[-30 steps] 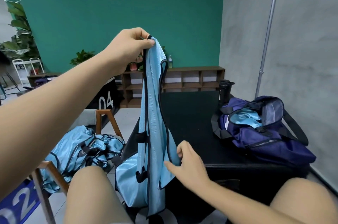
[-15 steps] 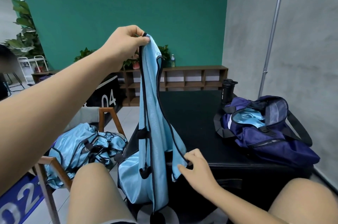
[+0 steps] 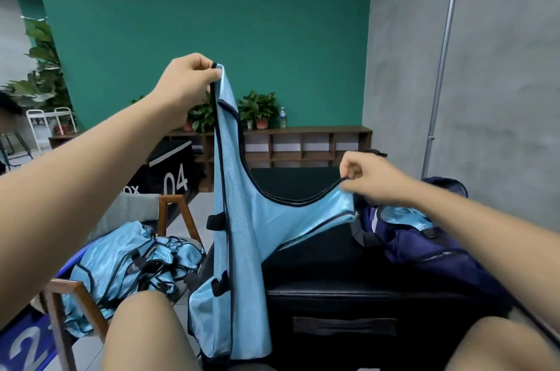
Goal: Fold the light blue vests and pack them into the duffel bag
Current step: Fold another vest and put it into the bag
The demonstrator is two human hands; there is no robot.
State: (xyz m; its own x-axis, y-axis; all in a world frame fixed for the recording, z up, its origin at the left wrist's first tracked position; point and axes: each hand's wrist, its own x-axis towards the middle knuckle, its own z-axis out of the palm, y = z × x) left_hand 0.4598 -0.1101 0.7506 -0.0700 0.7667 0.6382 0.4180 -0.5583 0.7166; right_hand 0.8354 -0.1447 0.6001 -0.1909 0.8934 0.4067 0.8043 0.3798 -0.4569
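Note:
A light blue vest (image 3: 242, 234) with dark trim hangs in front of me above the black table's near edge. My left hand (image 3: 185, 85) pinches one shoulder strap, raised high. Lower and to the right, my right hand (image 3: 368, 178) pinches the other strap, so the neckline stretches between the two hands. The navy duffel bag (image 3: 424, 246) lies open on the right of the table, with light blue fabric (image 3: 403, 216) inside. A heap of light blue vests (image 3: 130, 267) lies on a wooden chair at my lower left.
The black padded table (image 3: 318, 276) stands in front of my knees. A black box marked 04 (image 3: 172, 170) sits beyond the chair. A wooden shelf (image 3: 303, 143) with potted plants lines the green wall. A metal pole (image 3: 442, 67) runs up the grey wall at right.
My right hand has risen from the vest's lower part and pulled the second strap up and to the right, spreading the vest open. My left hand stays high on its strap.

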